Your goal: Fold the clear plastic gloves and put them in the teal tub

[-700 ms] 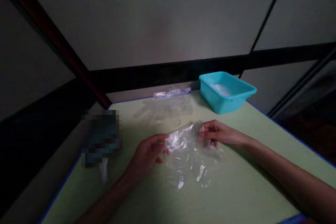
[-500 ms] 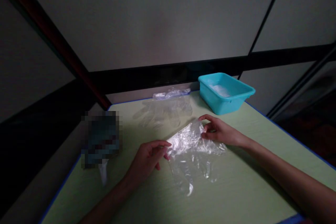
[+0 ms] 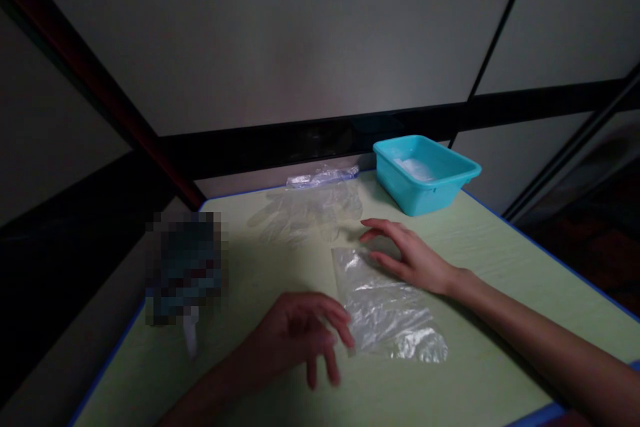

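A clear plastic disposable glove (image 3: 385, 307) lies flattened and wrinkled on the pale green table, its finger shapes hard to make out. At its left edge, my left hand (image 3: 305, 330) hovers with curved, parted fingers, slightly blurred and holding nothing. Over the glove's upper right part is my right hand (image 3: 415, 253), with thumb and fingers apart and nothing gripped; I cannot tell whether its thumb touches the plastic. Farther back, more clear plastic gloves (image 3: 313, 210) are spread out, their finger shapes pointing toward me and to the left.
A turquoise plastic basin (image 3: 430, 193) with something whitish inside stands at the back right. On the left is a pixelated dark object (image 3: 187, 270) with a white strip below it. The table (image 3: 240, 280) has blue edging and meets a wall of panels.
Both hands have let go of the glove, which now lies flatter on the table. My left hand has moved down and right with its fingers opened; my right hand has shifted slightly left.
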